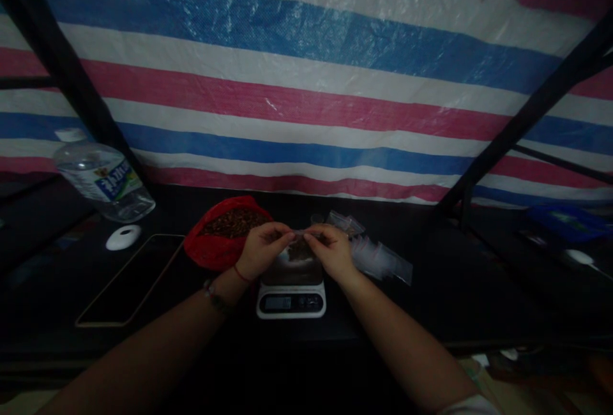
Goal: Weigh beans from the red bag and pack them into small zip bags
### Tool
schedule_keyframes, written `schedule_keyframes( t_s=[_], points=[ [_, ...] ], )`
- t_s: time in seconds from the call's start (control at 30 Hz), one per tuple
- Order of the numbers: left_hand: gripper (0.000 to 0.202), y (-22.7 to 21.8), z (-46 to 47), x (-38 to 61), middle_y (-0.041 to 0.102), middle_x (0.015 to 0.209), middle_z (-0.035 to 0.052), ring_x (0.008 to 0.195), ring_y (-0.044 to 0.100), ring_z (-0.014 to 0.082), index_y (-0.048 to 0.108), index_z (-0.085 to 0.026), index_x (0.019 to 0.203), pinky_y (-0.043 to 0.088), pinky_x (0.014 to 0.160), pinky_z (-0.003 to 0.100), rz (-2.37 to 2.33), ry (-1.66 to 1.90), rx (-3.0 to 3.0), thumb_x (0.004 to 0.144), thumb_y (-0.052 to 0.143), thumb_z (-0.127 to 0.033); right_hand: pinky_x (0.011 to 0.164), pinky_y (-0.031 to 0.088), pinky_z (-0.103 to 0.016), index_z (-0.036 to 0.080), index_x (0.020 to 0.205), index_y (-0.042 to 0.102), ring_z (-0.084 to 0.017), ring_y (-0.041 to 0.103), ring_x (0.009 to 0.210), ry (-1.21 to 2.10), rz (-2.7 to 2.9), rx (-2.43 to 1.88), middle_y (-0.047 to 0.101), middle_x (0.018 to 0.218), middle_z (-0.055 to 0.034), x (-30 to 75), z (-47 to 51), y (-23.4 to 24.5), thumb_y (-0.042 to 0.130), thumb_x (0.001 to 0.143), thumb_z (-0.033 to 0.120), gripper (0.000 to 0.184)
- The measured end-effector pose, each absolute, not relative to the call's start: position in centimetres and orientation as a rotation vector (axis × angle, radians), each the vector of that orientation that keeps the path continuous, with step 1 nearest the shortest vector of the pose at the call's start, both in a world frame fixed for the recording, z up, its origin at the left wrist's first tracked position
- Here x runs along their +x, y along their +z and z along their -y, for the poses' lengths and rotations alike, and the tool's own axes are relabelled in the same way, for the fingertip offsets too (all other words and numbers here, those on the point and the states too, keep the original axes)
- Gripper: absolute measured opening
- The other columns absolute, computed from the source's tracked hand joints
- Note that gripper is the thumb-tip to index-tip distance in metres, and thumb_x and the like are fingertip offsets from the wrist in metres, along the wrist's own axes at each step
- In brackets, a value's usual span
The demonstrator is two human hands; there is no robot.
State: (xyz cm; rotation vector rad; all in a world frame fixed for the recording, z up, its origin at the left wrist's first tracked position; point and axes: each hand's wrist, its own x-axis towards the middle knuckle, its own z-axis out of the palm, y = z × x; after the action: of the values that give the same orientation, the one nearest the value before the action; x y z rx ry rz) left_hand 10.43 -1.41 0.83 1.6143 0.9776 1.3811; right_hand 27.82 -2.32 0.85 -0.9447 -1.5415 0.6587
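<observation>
1. Head view, looking down at a dark table [431, 313]: both hands meet just above a small kitchen scale [291, 294], near the middle of the scene.
2. Left hand [261, 250]: thumb and fingertips are pressed together on the left end of the top edge of a small clear bag [301, 250]. A red thread circles the wrist, with a darker bracelet just nearer on the forearm.
3. Right hand [332, 250]: its fingers pinch the right end of the same top edge, so the two hands almost touch over the bag.
4. The small clear bag hangs between the hands, directly over the scale's platform; something dark shows inside it (the light is too dim to say what, or whether the bag rests on the platform).
5. Just left of the left hand sits a red bag [215, 246], open at the top and full of brownish bits.
6. Right of the right hand lies a loose pile of empty clear bags [380, 258].
7. Farther left: a flat dark tablet [129, 287] lies on the table, a small white round object [123, 237] sits just beyond it, and a plastic water bottle [103, 180] appears tilted at the far left.
8. Behind everything hangs a striped tarp [306, 83] in blue, white and pink.
</observation>
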Motion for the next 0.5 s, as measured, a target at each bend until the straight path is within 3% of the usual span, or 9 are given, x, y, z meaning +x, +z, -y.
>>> schedule_keyframes(
  t_s=[0.5],
  points=[
    [0.017, 0.25, 1.39, 10.39, 0.069, 0.067, 0.0043, 0.063, 0.063, 0.015, 0.068, -0.015, 0.071, 0.049, 0.061, 0.024, -1.017, 1.366, 1.83, 0.074, 0.065, -0.031, 0.059, 0.046, -0.027, 0.021, 0.069, 0.069, -0.016, 0.059, 0.063, 0.615, 1.606, -0.963, 0.066, 0.068, -0.0023, 27.57, 2.49, 0.88, 0.066, 0.073, 0.025, 0.006]
  ],
)
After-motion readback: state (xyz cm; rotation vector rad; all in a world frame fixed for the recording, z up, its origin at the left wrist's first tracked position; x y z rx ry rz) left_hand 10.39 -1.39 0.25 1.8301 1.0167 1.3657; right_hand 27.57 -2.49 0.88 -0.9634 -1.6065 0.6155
